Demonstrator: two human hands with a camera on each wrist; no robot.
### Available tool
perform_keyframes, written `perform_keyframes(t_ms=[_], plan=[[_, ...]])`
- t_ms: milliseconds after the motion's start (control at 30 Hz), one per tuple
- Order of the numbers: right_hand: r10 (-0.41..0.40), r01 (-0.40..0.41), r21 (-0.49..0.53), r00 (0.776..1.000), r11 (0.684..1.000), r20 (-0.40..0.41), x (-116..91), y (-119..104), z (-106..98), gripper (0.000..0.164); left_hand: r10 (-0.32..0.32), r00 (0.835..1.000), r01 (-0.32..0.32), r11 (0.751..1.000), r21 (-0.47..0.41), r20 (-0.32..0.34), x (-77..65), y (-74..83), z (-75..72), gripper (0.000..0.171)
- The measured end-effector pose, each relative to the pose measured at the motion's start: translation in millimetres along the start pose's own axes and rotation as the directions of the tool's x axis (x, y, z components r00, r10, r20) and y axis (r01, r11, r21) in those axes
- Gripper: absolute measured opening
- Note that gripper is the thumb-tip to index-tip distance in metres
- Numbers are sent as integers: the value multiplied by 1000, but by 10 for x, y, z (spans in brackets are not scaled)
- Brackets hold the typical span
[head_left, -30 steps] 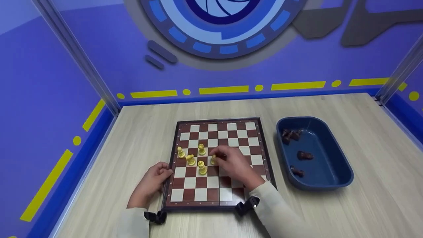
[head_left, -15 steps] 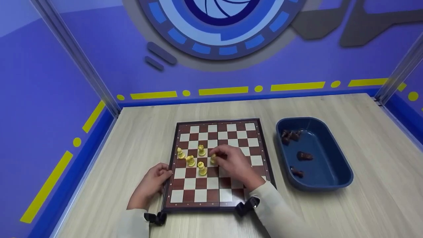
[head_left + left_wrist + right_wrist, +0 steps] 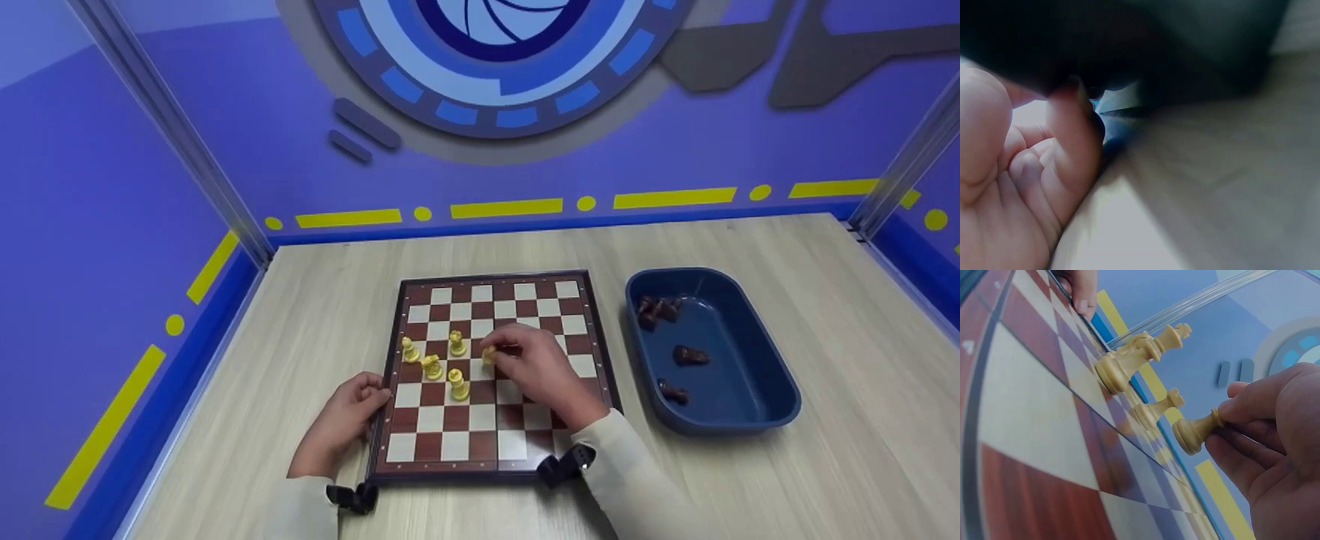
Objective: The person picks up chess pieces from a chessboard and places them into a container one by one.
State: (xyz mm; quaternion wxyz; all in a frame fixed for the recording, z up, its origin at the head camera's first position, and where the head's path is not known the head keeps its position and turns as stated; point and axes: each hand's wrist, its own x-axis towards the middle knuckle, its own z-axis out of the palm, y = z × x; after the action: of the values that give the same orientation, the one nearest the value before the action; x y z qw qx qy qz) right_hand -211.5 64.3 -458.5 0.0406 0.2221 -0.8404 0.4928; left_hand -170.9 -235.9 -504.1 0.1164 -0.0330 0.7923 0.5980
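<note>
In the head view my right hand (image 3: pixel 534 367) pinches a yellow chess piece (image 3: pixel 489 355) by its upper part, over the middle of the chessboard (image 3: pixel 485 466). The fingertips hide the top of this piece (image 3: pixel 1189 434); its base looks raised off the squares in the right wrist view. Left of it stand a tall yellow king (image 3: pixel 458 385), a yellow knight (image 3: pixel 431 367), a crown-topped yellow piece (image 3: pixel 457 343) and a smaller yellow piece (image 3: pixel 409 349). My left hand (image 3: pixel 346 414) grips the board's left edge, thumb and curled fingers (image 3: pixel 1075 149) against it in the blurred left wrist view.
A dark blue bin (image 3: pixel 787 409) stands right of the board, with several dark brown chess pieces (image 3: pixel 690 355) lying in it. Blue-purple panels (image 3: pixel 480 176) close off the back and sides of the wooden table (image 3: pixel 322 300).
My right hand has risen slightly and shifted a little rightward, bringing the pinched chess piece up with it. The left hand keeps its place on the board's edge.
</note>
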Motion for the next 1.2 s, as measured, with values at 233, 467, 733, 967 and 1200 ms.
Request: perform_keyframes(t_ms=[233, 467, 733, 967, 1200], plan=[[-6, 7, -35, 1000, 999, 10, -3, -47, -103, 15, 10, 1000, -10, 1000, 11, 2, 1, 2, -2, 22], [-52, 53, -74, 999, 996, 16, -22, -76, -204, 20, 7, 1000, -7, 1000, 4, 11, 7, -6, -5, 23], [-35, 37, -81, 999, 996, 26, -55, -100, -297, 25, 2, 1000, -2, 1000, 14, -8, 9, -10, 2, 22], [-50, 51, -62, 999, 997, 20, -71, -113, -400, 22, -7, 1000, 7, 1000, 18, -5, 25, -21, -1, 23], [-18, 19, -22, 999, 1000, 38, -86, -152, -495, 22, 14, 1000, -14, 1000, 17, 1, 15, -14, -2, 22]])
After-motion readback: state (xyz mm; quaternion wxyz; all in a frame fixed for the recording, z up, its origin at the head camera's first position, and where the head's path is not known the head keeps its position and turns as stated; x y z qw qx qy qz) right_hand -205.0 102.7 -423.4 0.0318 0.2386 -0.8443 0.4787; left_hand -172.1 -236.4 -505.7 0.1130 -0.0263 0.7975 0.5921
